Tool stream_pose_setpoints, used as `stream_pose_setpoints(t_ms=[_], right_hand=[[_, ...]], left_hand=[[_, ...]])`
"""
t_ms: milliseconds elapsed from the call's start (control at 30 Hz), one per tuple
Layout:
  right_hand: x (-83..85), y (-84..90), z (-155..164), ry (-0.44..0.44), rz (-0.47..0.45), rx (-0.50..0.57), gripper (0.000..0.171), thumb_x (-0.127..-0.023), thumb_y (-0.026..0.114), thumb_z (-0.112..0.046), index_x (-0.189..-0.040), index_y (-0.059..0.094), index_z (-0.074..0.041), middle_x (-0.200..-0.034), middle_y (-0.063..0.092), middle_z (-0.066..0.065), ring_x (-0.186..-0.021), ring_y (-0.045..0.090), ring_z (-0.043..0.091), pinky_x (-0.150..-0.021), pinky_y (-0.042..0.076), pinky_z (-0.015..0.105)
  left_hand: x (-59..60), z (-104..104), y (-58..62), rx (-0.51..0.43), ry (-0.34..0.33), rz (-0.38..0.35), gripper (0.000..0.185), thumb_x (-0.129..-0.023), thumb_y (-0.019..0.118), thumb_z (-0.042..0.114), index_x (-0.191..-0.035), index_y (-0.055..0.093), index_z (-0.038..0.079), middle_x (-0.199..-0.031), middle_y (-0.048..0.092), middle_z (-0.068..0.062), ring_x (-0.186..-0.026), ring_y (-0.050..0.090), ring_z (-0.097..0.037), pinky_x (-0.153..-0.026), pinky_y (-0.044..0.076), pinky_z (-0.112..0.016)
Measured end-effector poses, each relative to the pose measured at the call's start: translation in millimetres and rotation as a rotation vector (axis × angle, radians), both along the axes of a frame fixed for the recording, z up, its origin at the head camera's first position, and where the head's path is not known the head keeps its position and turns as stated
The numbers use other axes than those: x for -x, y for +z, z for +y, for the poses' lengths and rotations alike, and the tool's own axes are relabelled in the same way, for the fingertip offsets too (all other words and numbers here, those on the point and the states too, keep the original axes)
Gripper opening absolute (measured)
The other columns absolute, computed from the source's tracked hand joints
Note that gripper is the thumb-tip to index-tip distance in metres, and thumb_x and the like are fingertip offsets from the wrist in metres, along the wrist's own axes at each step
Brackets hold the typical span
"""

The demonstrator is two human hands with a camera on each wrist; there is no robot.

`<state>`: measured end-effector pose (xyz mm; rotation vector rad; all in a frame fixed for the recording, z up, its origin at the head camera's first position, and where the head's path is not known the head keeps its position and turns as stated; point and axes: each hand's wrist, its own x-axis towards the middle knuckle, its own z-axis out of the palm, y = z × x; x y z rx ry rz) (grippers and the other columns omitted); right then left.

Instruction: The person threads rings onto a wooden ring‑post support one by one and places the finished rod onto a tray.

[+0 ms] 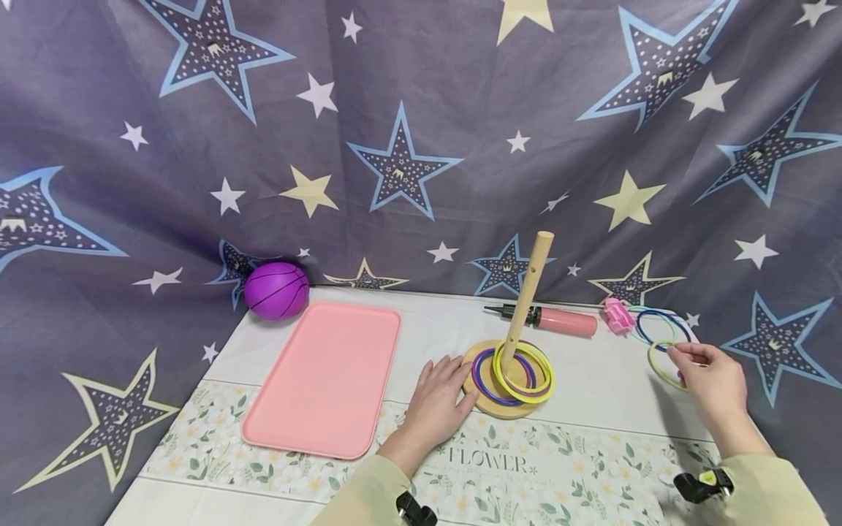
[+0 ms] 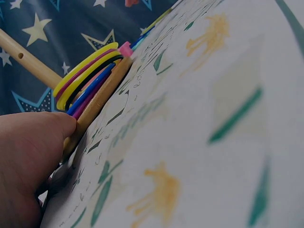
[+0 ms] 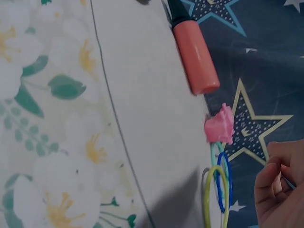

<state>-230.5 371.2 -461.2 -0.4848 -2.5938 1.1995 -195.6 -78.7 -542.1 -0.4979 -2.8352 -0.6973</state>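
Star-print cloth backs a bench; left hand rests flat against the wooden ring base, right hand pinches a yellow-green ring

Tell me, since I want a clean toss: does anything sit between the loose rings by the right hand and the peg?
Nothing visible blocks it. Bare tabletop lies between the yellow-green ring at the right hand and the peg; the pump lies behind that line.

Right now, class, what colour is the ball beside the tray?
Purple ball, clearest in the head view.
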Motion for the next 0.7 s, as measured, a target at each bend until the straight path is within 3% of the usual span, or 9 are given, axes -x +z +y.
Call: stream_pose_setpoints(t_ms=[200, 700], right_hand=[[2.0, -14.8, 8.7, 0.037, -0.034, -0.029, 0.05, -0.111, 0.066, -0.039, -0.136, 0.067, 0.005, -0.08, 0.071, 0.0, -0.063, 0.062, 0.011, -0.053, 0.049, 0.028], [7.8, -42.5, 11.7, -0.017, -0.089, 0.009, 0.045, -0.111, 0.067, -0.03, -0.138, 0.065, 0.006, -0.086, 0.068, 0.001, -0.066, 0.06, 0.013, -0.053, 0.05, 0.028]], left_hand=[[-0.2, -0.4, 0.7, -0.003, 0.001, -0.013, 0.057, -0.111, 0.063, 0.04, -0.162, 0.057, 0.015, -0.169, 0.05, -0.012, -0.16, 0.039, -0.037, -0.134, 0.019, -0.061], [-0.5, -0.7, 0.6, -0.009, 0.004, -0.019, 0.057, -0.111, 0.063, 0.04, -0.162, 0.058, 0.016, -0.169, 0.05, -0.012, -0.16, 0.039, -0.037, -0.134, 0.019, -0.06]])
